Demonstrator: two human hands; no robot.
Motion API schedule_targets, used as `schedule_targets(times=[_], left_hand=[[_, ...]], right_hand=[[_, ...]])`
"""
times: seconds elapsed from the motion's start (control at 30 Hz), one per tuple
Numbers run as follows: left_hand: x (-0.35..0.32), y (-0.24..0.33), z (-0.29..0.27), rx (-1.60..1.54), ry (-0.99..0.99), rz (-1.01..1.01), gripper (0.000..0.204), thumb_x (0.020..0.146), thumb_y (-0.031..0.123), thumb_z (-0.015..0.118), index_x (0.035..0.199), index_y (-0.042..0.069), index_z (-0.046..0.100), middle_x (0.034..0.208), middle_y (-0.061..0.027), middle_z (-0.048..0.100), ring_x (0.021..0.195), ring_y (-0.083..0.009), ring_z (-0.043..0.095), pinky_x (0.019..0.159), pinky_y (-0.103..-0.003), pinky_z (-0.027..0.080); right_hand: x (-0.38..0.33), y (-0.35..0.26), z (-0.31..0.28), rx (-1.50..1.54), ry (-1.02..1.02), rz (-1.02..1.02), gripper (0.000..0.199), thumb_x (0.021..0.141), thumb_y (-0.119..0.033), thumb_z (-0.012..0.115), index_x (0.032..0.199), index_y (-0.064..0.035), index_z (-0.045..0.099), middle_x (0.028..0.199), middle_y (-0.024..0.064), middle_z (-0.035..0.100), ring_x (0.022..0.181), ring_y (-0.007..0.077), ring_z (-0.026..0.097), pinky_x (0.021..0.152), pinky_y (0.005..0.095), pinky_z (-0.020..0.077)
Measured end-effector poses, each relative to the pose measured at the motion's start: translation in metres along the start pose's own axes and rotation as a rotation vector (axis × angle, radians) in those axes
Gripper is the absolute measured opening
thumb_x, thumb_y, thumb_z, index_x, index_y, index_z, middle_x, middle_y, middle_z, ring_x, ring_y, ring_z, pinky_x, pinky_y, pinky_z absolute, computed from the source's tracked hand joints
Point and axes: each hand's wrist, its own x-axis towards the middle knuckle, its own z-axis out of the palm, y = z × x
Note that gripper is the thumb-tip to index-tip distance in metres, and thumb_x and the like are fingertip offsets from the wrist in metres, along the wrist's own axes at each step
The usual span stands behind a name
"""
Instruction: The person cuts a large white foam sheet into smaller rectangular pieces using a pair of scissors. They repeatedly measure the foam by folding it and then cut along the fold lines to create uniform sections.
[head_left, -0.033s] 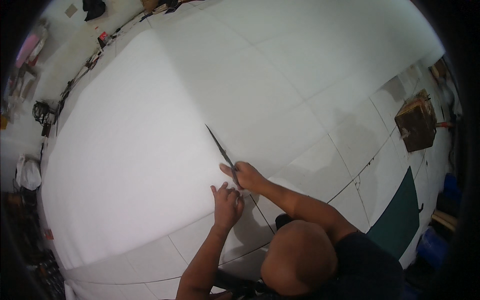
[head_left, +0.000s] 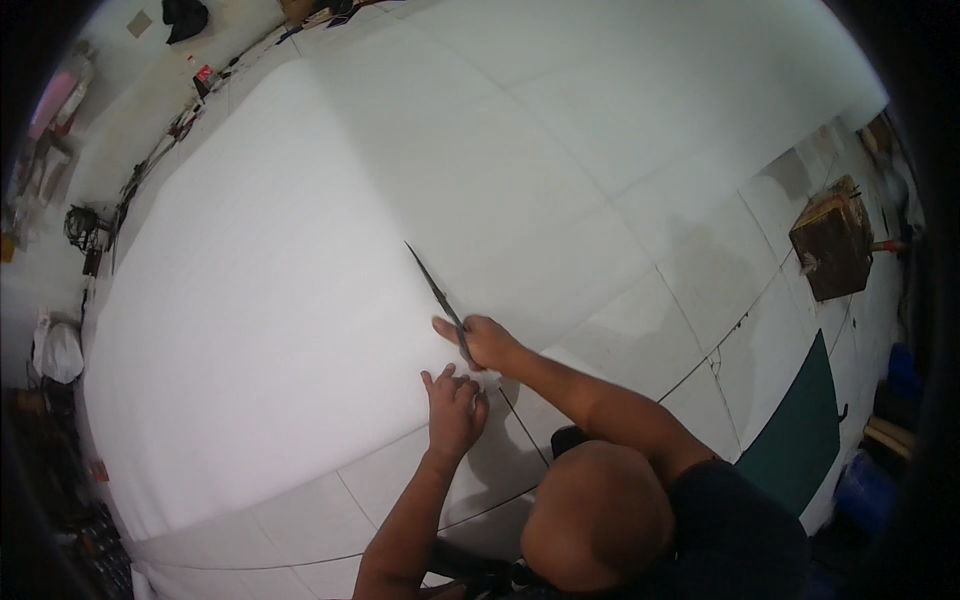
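A thick white sheet of soft, fleecy-looking material (head_left: 260, 300) covers the floor at the left; a thinner, see-through white layer (head_left: 480, 150) lies to its right. My right hand (head_left: 490, 345) grips a pair of dark scissors (head_left: 430, 280) by the handles, thumb stretched to the left. The long blades look together and point up and left, along the border between the two layers. Just below the scissors, my left hand (head_left: 455, 415) rests at the thick sheet's near edge with fingers spread and some bent. Their tips are partly hidden.
My bare bent knee (head_left: 600, 515) stands close below the hands. A brown box-like block (head_left: 833, 245) sits on the tiles (head_left: 690, 380) at the right, above a dark green sheet (head_left: 800, 430). A white plastic bag (head_left: 58, 348) and cables (head_left: 88, 225) lie along the left.
My right hand and the scissors have shifted slightly up and left. My left hand has stayed in place.
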Motion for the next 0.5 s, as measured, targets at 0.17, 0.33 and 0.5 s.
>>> schedule_targets(times=[0.17,0.33,0.5], left_hand=[[0.0,-0.001,-0.002,0.035,-0.013,0.005,0.021,0.08,0.007,0.069,0.098,0.007,0.059,0.107,-0.0139,0.055,0.124,-0.0418,0.048,0.109,-0.074,0.021],[0.001,0.0,-0.002,-0.004,-0.011,-0.002,0.027,0.077,0.007,0.072,0.101,0.007,0.057,0.108,-0.0151,0.054,0.125,-0.0419,0.047,0.111,-0.072,0.019],[0.0,0.003,-0.001,-0.012,-0.014,-0.013,0.03,0.074,0.013,0.075,0.1,0.007,0.059,0.107,-0.0145,0.055,0.124,-0.0425,0.048,0.108,-0.075,0.02]], right_hand=[[0.026,-0.011,0.005,-0.044,0.063,-0.025,0.074,0.084,-0.073,0.058,0.069,-0.0008,0.057,0.056,0.0084,0.056,0.049,0.0189,0.058,0.047,0.0342,0.0458],[0.032,-0.002,0.002,-0.078,0.08,-0.127,0.071,0.085,-0.071,0.059,0.069,-0.002,0.056,0.056,0.008,0.057,0.049,0.0189,0.058,0.047,0.0343,0.0445],[0.062,-0.046,-0.008,0.011,-0.019,0.028,0.065,0.085,-0.068,0.061,0.067,-0.0063,0.054,0.055,0.0055,0.054,0.047,0.0174,0.056,0.046,0.0328,0.0436]])
